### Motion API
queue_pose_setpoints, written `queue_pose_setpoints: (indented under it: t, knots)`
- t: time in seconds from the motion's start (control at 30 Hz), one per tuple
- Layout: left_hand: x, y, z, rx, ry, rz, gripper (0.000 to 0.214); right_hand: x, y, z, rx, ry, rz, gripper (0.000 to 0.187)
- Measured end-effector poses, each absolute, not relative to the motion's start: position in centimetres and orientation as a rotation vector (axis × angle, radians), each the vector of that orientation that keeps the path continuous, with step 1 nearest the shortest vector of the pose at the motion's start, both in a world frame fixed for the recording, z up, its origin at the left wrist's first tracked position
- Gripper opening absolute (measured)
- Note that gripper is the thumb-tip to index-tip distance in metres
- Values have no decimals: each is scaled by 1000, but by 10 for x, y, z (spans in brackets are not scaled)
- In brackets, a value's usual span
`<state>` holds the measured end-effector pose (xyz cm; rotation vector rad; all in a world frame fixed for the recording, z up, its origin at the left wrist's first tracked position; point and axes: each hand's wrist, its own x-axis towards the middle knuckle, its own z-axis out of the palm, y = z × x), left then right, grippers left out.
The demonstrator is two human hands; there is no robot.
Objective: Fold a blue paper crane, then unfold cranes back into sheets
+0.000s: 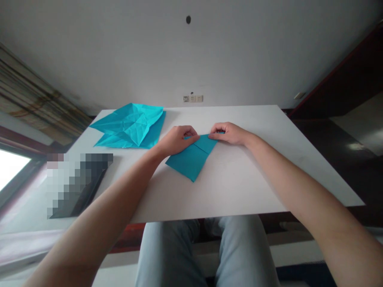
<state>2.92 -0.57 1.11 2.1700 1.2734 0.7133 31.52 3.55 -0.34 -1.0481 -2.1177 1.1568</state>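
Observation:
A folded teal paper sheet (pixel 191 159) lies on the white table (pixel 239 179), shaped like a triangle pointing toward me. My left hand (pixel 176 139) rests on its far left edge with fingers curled, pressing the paper down. My right hand (pixel 229 132) pinches the far right corner of the same paper, fingers closed on it. The two hands sit close together along the paper's top edge.
A pile of creased teal paper sheets (pixel 131 125) lies at the table's far left. A dark flat object (pixel 86 187), partly blurred out, lies at the left edge. A wall with sockets (pixel 193 98) stands behind the table. My knees show below the front edge.

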Motion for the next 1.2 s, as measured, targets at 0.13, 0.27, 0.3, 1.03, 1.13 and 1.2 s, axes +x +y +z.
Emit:
queue_pose_setpoints:
  t: [0.13, 0.27, 0.3, 1.03, 1.13, 1.2]
  knots:
    - [20, -1, 14, 2101, 1291, 756, 37, 318, 37, -3, -1033, -1951, 1217, 63]
    - [22, -3, 13, 2049, 1169, 684, 42, 317, 35, -3, -982, -1912, 1291, 63]
    - [24, -4, 12, 2045, 1142, 676, 44, 316, 34, -3, -978, -1935, 1311, 63]
    - [31, -6, 7, 2146, 1133, 690, 48, 314, 37, -4, -971, -1714, 1174, 71]
    - [27, -3, 7, 2116, 1145, 719, 50, 315, 40, -5, -990, -1562, 1195, 70]
    - [26, -1, 7, 2097, 1143, 735, 51, 316, 42, -6, -1001, -1503, 1204, 70]
